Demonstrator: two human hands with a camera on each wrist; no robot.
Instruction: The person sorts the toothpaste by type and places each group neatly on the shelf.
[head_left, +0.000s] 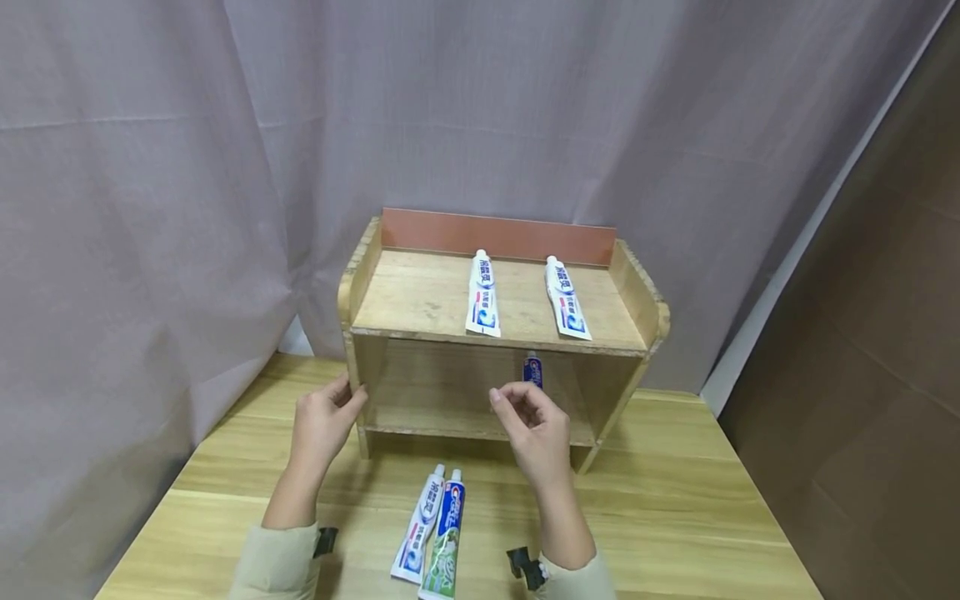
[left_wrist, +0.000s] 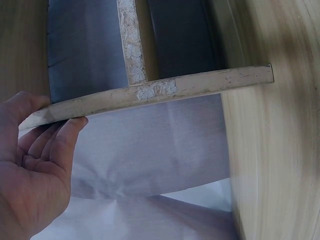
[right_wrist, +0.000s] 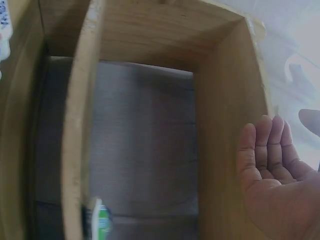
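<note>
My left hand (head_left: 321,421) pinches the front edge of the left side panel of a small two-tier wooden shelf (head_left: 412,292); in the left wrist view, thumb and fingers lie on opposite sides of that panel (left_wrist: 165,92). In front of the lower tier hovers my right hand (head_left: 542,433), its fingers loosely bent and holding nothing. Just behind it, a blue toothpaste tube (head_left: 532,369) lies on the lower tier, partly hidden. Two white toothpaste tubes, one near the middle (head_left: 483,296) and one at the right (head_left: 567,298), lie on the top tier with caps towards the back.
On the table (head_left: 675,500), before the shelf, a white toothpaste tube (head_left: 418,525) and a blue-and-green one (head_left: 446,537) lie side by side. A reddish-brown strip (head_left: 495,233) backs the top tier. Grey curtain (head_left: 480,108) hangs behind, and a brown panel (head_left: 862,333) stands at right.
</note>
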